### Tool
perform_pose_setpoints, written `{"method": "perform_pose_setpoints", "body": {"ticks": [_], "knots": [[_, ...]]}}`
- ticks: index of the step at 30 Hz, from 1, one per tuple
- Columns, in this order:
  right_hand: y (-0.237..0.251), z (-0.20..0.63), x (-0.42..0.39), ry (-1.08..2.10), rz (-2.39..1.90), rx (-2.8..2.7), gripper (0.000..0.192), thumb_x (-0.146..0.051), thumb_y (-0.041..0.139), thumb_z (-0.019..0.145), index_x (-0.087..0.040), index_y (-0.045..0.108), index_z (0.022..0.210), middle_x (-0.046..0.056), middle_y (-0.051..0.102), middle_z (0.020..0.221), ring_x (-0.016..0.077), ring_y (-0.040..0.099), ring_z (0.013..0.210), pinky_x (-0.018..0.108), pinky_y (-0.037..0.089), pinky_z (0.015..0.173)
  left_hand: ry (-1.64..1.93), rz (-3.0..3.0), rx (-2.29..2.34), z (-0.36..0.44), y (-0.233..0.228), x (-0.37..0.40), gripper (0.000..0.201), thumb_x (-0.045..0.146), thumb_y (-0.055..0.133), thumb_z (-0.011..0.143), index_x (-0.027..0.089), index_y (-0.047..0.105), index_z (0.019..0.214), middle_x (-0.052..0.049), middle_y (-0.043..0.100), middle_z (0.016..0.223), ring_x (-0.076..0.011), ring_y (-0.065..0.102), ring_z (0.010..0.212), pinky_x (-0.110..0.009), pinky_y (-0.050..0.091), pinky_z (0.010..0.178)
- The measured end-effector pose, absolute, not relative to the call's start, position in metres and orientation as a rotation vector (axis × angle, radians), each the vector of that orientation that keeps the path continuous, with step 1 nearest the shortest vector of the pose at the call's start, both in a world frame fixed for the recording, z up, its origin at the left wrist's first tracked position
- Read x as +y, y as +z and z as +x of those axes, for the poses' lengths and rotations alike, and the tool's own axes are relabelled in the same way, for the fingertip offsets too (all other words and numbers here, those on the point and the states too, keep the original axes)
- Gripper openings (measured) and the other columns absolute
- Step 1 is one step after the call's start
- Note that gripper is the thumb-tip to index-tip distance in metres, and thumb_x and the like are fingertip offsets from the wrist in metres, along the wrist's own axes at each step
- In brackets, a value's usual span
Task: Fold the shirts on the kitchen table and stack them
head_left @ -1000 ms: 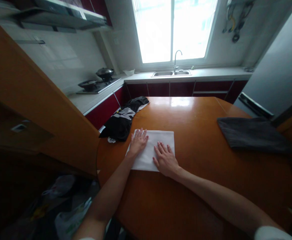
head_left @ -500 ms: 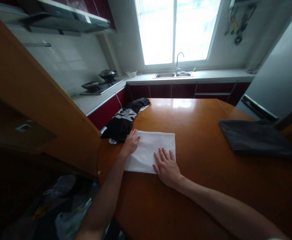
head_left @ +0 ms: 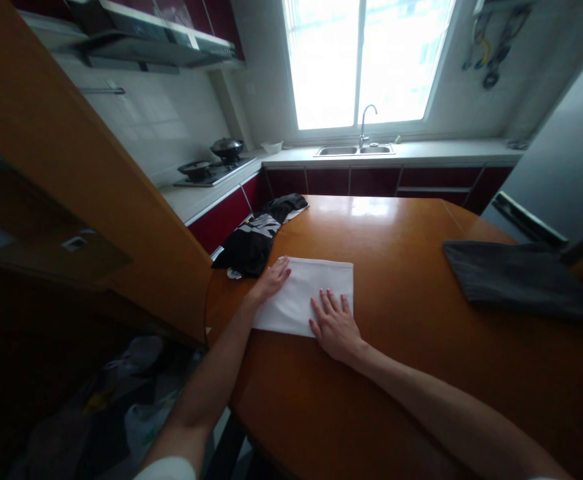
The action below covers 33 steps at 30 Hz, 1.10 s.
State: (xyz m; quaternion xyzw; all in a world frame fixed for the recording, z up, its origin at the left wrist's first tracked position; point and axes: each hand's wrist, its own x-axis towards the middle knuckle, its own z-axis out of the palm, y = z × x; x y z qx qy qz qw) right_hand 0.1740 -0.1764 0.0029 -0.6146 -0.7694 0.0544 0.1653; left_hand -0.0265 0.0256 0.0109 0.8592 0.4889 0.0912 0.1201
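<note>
Cloth (head_left: 307,293), white and folded into a flat rectangle, is lying on the table (head_left: 411,347) toward its left side, pretty close to the near edge. Left hand (head_left: 272,279) sits on the cloth's left edge, fingers stretched out and flat, pointing toward the far side, not gripping anything. Right hand (head_left: 336,321) is pressed palm down on the near right corner of the cloth, fingers spread, also not holding anything, just lying on top of it. So both hands are open and flat on the fabric, one at each end, with a bare strip of white between them.

Just beside the left hand, up and to the left, there's a black garment (head_left: 256,237) with white print, bunched up and hanging partly over the table's left edge. It looks like it's touching or nearly touching the cloth's far left corner, can't really tell which. Way over on the right side of the table is a dark grey towel (head_left: 516,280), folded flat, well apart from the cloth.

Behind the table there's a sink (head_left: 355,150) with a tap under a bright window (head_left: 368,60), and a stove (head_left: 211,168) with a couple of pans on the left counter.
</note>
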Motion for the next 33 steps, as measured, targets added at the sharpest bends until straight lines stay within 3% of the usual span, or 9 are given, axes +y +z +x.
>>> {"method": "perform_pose_setpoints", "body": {"ticks": [5,12,16,19,22,26,30,33], "knots": [[0.001,0.175,-0.176,0.161,-1.748,-2.204,0.058,-0.045,0.036,0.103,-0.015,0.042,0.153,0.018,0.027,0.163,0.033,0.019,0.153,0.057,0.009,0.122,0.297,2.642,1.321,-0.03,0.022,0.003,0.057,0.042,0.028,0.105,0.015,0.036,0.155,-0.013,0.03,0.163,-0.0246,0.022,0.153,-0.049,0.021,0.122],[0.0,0.176,-0.177,0.128,-1.743,-2.226,0.058,-0.044,0.035,0.103,-0.014,0.044,0.152,0.019,0.03,0.162,0.0342,0.021,0.152,0.057,0.011,0.121,0.235,2.658,1.41,-0.06,-0.011,-0.031,0.056,0.044,0.031,0.105,0.023,0.032,0.158,-0.008,0.025,0.165,-0.0241,0.016,0.154,-0.048,0.022,0.122],[-0.002,0.176,-0.177,0.114,-1.757,-2.231,0.058,-0.044,0.034,0.103,-0.015,0.043,0.153,0.019,0.028,0.162,0.0338,0.021,0.152,0.057,0.01,0.121,0.249,2.563,1.47,-0.075,-0.015,-0.031,0.061,0.044,0.029,0.105,0.017,0.026,0.16,-0.012,0.018,0.166,-0.0245,0.014,0.155,-0.05,0.017,0.123],[-0.002,0.176,-0.177,0.127,-1.779,-2.236,0.058,-0.043,0.033,0.103,-0.015,0.041,0.153,0.018,0.026,0.163,0.0331,0.019,0.153,0.056,0.008,0.121,0.426,2.359,1.476,-0.072,-0.009,-0.025,0.066,0.046,0.046,0.098,0.011,0.038,0.154,-0.018,0.03,0.162,-0.0279,0.026,0.152,-0.047,0.021,0.122],[0.0,0.176,-0.178,0.137,-1.787,-2.239,0.058,-0.043,0.032,0.103,-0.015,0.041,0.153,0.018,0.025,0.163,0.0329,0.018,0.153,0.056,0.007,0.121,0.592,2.163,1.509,-0.061,0.0,-0.008,0.061,0.04,0.063,0.088,0.011,0.056,0.141,-0.018,0.054,0.147,-0.0295,0.049,0.137,-0.04,0.035,0.116],[0.003,0.175,-0.178,0.142,-1.788,-2.228,0.058,-0.042,0.032,0.103,-0.014,0.042,0.153,0.019,0.027,0.163,0.0336,0.02,0.152,0.056,0.009,0.121,0.677,1.98,1.606,-0.045,0.012,0.024,0.045,0.036,0.072,0.08,0.008,0.07,0.115,-0.017,0.073,0.114,-0.0286,0.068,0.106,-0.032,0.052,0.091],[0.004,0.174,-0.177,0.164,-1.787,-2.208,0.058,-0.043,0.034,0.103,-0.014,0.043,0.152,0.018,0.029,0.162,0.0333,0.021,0.152,0.055,0.009,0.122,0.652,1.777,1.591,-0.034,0.016,0.045,0.035,0.04,0.08,0.069,0.008,0.073,0.08,-0.01,0.073,0.073,-0.0259,0.071,0.077,-0.027,0.051,0.065],[0.006,0.174,-0.177,0.177,-1.783,-2.19,0.058,-0.044,0.035,0.102,-0.015,0.044,0.152,0.018,0.03,0.162,0.0327,0.021,0.152,0.055,0.009,0.122,0.643,1.66,1.539,-0.031,0.015,0.049,0.035,0.042,0.081,0.066,0.009,0.07,0.07,-0.007,0.069,0.064,-0.0233,0.067,0.063,-0.027,0.048,0.055]]}}
